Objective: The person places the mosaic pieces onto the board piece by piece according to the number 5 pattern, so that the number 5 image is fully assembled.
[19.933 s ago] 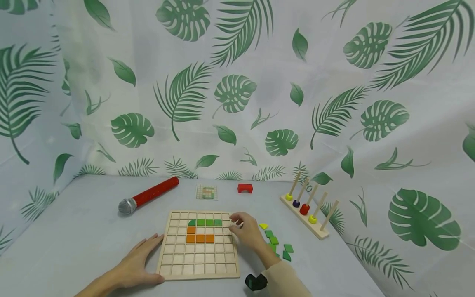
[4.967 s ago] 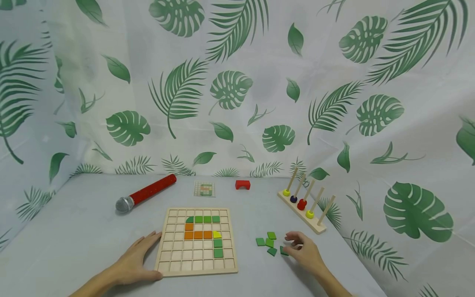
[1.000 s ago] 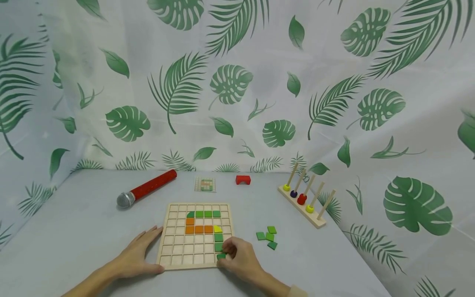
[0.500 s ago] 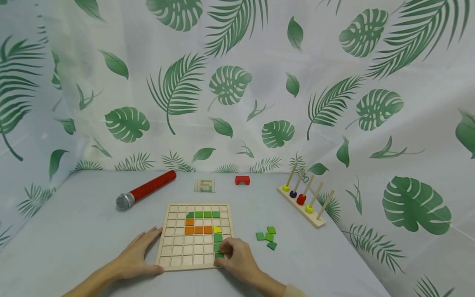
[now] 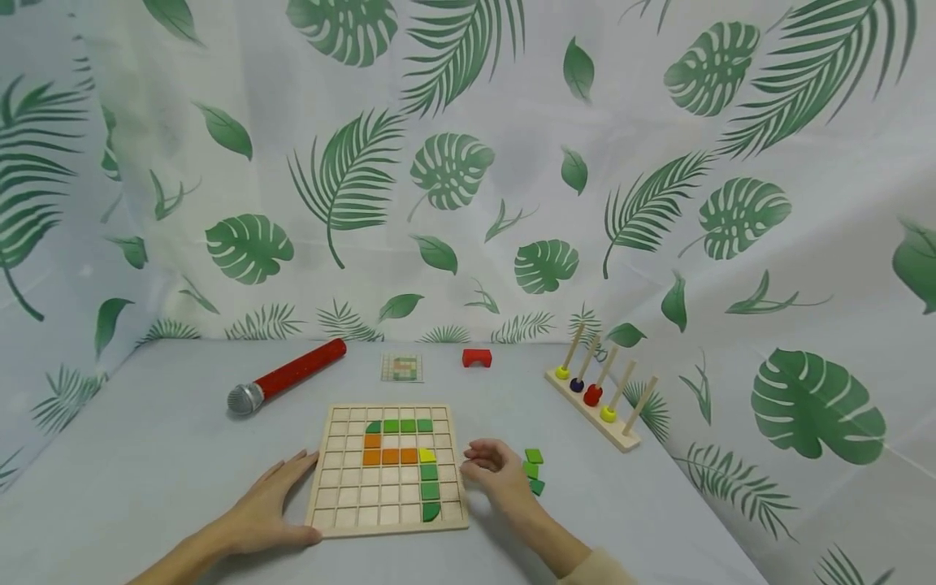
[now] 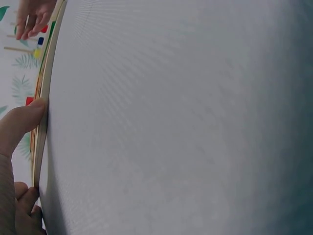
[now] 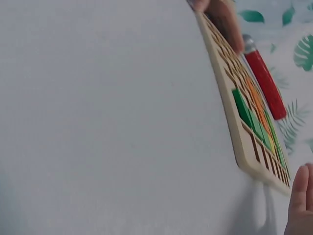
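A wooden grid board (image 5: 369, 496) lies in front of me, with several coloured tiles set in its cells. Green tiles (image 5: 408, 426) run along the upper row, orange tiles (image 5: 390, 457) sit below and to the left, and a yellow tile (image 5: 427, 456) tops a green column. That column ends in a rounded green tile (image 5: 431, 511). My left hand (image 5: 266, 508) touches the board's left edge, thumb at the near corner, fingers spread. Just off the right edge is my right hand (image 5: 504, 479), fingers loosely bent, holding nothing. Beside it, loose green tiles (image 5: 534, 457) lie partly hidden.
At the back lie a red microphone (image 5: 300, 369), a small pattern card (image 5: 401, 368) and a red arch block (image 5: 477, 357). A peg stand (image 5: 621, 441) with coloured beads stands on the right. A leaf-print cloth (image 5: 468, 276) hangs behind the table.
The right hand has let go of the rounded green tile in the near row and moved right, off the board. Earlier, the yellow tile and green column were added. The left hand stays.
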`<state>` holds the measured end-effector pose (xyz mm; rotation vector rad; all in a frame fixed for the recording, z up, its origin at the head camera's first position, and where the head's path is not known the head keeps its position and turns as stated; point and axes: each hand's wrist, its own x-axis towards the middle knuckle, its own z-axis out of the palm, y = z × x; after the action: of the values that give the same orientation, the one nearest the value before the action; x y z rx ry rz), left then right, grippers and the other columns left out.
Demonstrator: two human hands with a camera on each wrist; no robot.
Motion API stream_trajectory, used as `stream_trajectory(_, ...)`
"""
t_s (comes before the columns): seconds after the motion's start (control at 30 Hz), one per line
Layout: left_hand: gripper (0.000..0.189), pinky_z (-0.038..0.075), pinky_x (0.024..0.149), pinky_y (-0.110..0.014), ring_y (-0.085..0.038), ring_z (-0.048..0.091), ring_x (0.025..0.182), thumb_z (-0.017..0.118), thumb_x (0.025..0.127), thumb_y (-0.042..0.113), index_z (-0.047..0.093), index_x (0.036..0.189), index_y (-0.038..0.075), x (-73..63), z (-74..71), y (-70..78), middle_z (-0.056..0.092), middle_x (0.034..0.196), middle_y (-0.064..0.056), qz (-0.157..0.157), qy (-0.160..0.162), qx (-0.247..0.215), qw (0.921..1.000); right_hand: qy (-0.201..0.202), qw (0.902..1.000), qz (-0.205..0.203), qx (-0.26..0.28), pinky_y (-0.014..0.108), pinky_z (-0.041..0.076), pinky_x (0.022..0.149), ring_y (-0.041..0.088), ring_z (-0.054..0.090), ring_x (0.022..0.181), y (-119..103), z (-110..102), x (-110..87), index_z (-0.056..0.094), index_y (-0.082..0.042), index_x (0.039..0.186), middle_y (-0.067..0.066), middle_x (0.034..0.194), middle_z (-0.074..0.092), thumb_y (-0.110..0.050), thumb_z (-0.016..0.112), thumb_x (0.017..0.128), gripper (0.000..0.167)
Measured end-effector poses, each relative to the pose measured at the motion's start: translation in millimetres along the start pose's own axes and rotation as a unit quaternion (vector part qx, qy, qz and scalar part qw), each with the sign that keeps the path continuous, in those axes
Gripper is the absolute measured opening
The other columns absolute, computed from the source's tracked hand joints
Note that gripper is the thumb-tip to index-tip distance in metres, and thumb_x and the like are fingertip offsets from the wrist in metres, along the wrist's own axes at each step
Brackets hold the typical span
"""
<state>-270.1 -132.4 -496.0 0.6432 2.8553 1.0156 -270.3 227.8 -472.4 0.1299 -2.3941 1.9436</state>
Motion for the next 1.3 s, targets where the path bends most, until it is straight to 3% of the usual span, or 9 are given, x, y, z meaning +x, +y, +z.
stream_trajectory(0.23,0.108,0.020,0.106,-0.064,-0.050,0.025,0.132,0.078,0.061,0.055,0.033,0.145,0.003,-2.8,-2.1,2.9,0.032,0.146,-0.026,0.013,0.007,0.006,0.9999,0.062,0.9941,0.000,0.089,0.021,0.053,0.081,0.017,0.064,0.095,13,-35,10.0,0.050,0.011,0.118,0.025,0.113,0.060,0.002,0.068,0.083,0.040)
stream_trajectory(0.4,0.108,0.019,0.106,-0.064,-0.050,0.024,0.132,0.078,0.061,0.055,0.033,0.145,0.003,-1.8,-5.7,3.9,0.031,0.146,-0.026,0.008,0.003,0.010,0.9999,0.099,0.9919,0.015,0.077,0.018,0.053,0.078,0.013,0.064,0.093,18,-65,14.1,0.054,0.008,0.117,0.026,0.116,0.059,-0.003,0.069,0.084,0.038)
stream_trajectory(0.7,0.108,0.018,0.107,-0.064,-0.049,0.025,0.132,0.078,0.061,0.054,0.033,0.144,0.001,-3.0,-6.3,3.6,0.032,0.146,-0.027,0.016,0.002,0.004,0.9999,0.144,0.9887,0.041,-0.006,0.014,0.050,0.078,0.008,0.060,0.095,26,-109,12.5,0.052,0.003,0.121,0.022,0.121,0.058,-0.005,0.064,0.088,0.036)
stream_trajectory(0.87,0.109,0.015,0.109,-0.061,-0.044,0.025,0.135,0.077,0.062,0.057,0.034,0.144,0.000,-2.2,-2.2,1.6,0.033,0.146,-0.024,0.018,0.002,0.003,0.9998,0.134,0.9893,0.046,-0.036,0.014,0.050,0.077,0.017,0.060,0.100,29,-117,12.9,0.053,0.004,0.121,0.022,0.120,0.060,-0.001,0.064,0.087,0.036)
stream_trajectory(1.0,0.109,0.015,0.110,-0.059,-0.042,0.026,0.135,0.078,0.061,0.056,0.035,0.144,0.000,-2.0,0.3,-0.2,0.034,0.146,-0.023,0.019,0.006,-0.001,0.9998,0.119,0.9865,0.066,-0.091,0.015,0.049,0.077,0.024,0.058,0.105,31,-117,15.1,0.055,0.002,0.118,0.018,0.117,0.062,0.001,0.064,0.085,0.034)
stream_trajectory(1.1,0.109,0.015,0.110,-0.059,-0.041,0.026,0.135,0.077,0.061,0.056,0.034,0.144,0.000,-1.9,0.0,-0.6,0.034,0.146,-0.023,0.022,0.005,-0.001,0.9998,0.111,0.9805,0.077,-0.142,0.023,0.050,0.083,0.025,0.057,0.104,32,-115,16.8,0.058,0.000,0.115,0.014,0.114,0.064,0.003,0.063,0.084,0.032)
stream_trajectory(1.3,0.108,0.015,0.109,-0.060,-0.043,0.026,0.135,0.077,0.063,0.055,0.034,0.143,-0.002,-3.0,-3.7,1.2,0.034,0.146,-0.024,0.032,0.006,0.000,0.9995,0.099,0.9729,0.077,-0.194,0.041,0.048,0.090,0.024,0.057,0.101,30,-110,18.3,0.062,-0.003,0.109,0.007,0.106,0.066,0.003,0.065,0.080,0.030)
